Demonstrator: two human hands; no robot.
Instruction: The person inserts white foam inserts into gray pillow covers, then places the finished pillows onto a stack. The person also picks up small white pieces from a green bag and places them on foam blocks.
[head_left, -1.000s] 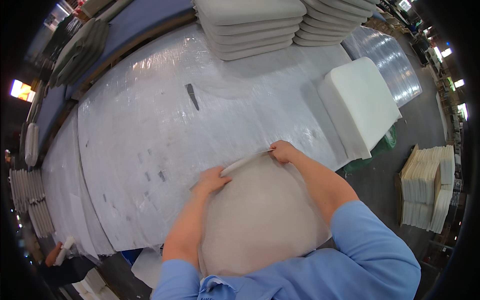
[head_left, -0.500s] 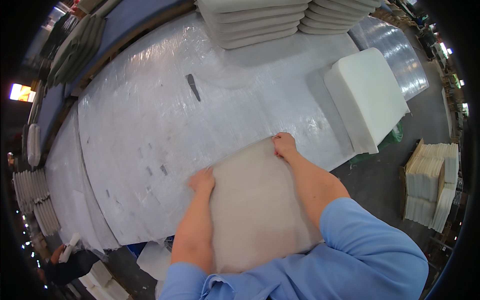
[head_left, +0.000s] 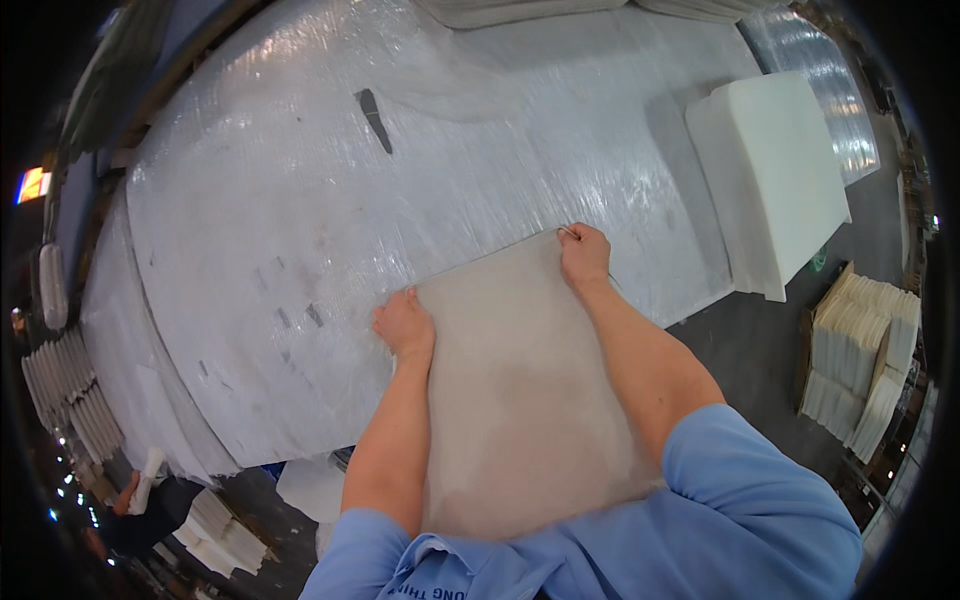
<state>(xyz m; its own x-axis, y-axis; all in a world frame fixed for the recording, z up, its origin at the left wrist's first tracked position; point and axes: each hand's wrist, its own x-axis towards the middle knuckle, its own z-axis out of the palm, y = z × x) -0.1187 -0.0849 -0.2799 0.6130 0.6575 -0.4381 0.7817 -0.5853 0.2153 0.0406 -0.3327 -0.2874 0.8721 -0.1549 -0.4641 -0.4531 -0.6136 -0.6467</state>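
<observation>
- A wide table [head_left: 500, 150] wrapped in clear, wrinkled plastic film spans the middle, shiny with reflections at its far left.
- Grey floor [head_left: 715, 335] shows beyond the table's near right edge.
- A beige padded piece [head_left: 525, 380] lies between the forearms, its near end against the person's blue shirt [head_left: 640, 545], its far edge at the table's near side.
- A white foam stack [head_left: 780, 180] stands at the table's right end.
- A pile of cream sheets [head_left: 850, 350] stands beyond, right.
- Another person's dark sleeve [head_left: 150, 520] shows lower left.
- Right hand [head_left: 585, 253]: fingers clamped on the piece's far right corner.
- Left hand [head_left: 405, 322]: fingers curled, clamped on its far left corner.
- A dark patch [head_left: 374, 120] marks the film.
</observation>
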